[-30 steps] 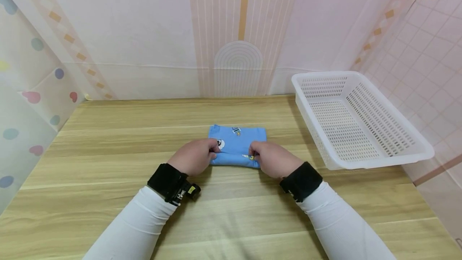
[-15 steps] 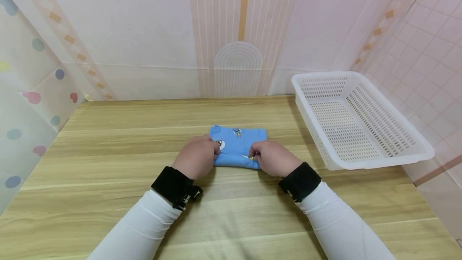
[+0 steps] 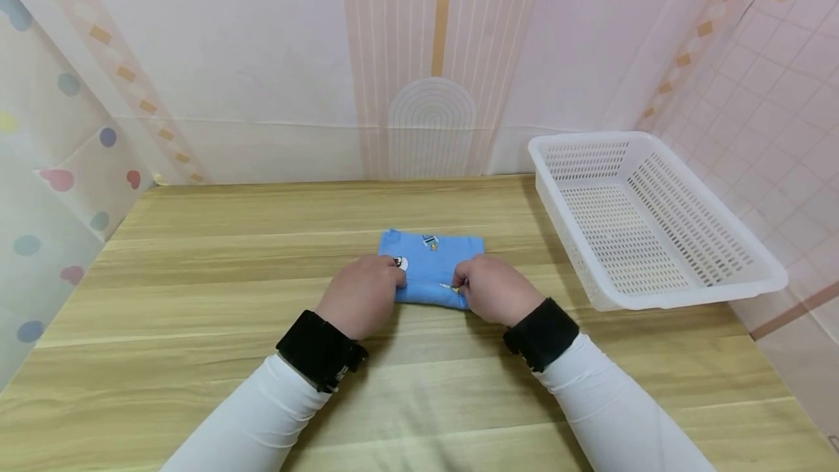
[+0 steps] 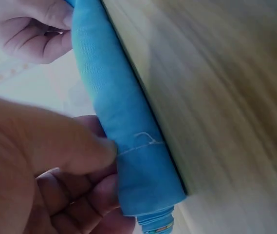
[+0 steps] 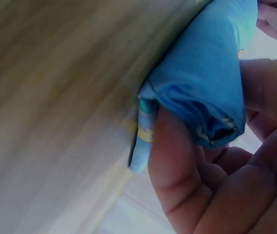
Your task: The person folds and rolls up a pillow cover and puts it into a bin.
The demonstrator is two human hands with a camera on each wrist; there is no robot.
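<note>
A light blue cloth (image 3: 429,259) with small printed figures lies folded on the wooden table, its near edge turned up into a roll. My left hand (image 3: 362,297) pinches the left part of that roll. In the left wrist view, the left thumb presses on the blue roll (image 4: 121,87) beside a stitched seam with a loose thread, fingers curled behind. At the other end my right hand (image 3: 498,290) grips the roll between thumb and fingers. The right wrist view shows the layered open end of the blue roll (image 5: 201,83), with a fingertip tucked under it.
A white perforated plastic basket (image 3: 593,268) stands at the right of the wooden table (image 3: 197,275). Patterned sheets (image 3: 262,57) hang behind the table and at both sides. Black bands (image 3: 317,348) are strapped on both wrists.
My left hand has shifted a little to the right along the rolled edge, covering its left end. My right hand stays nearly in place, and the basket has not moved.
</note>
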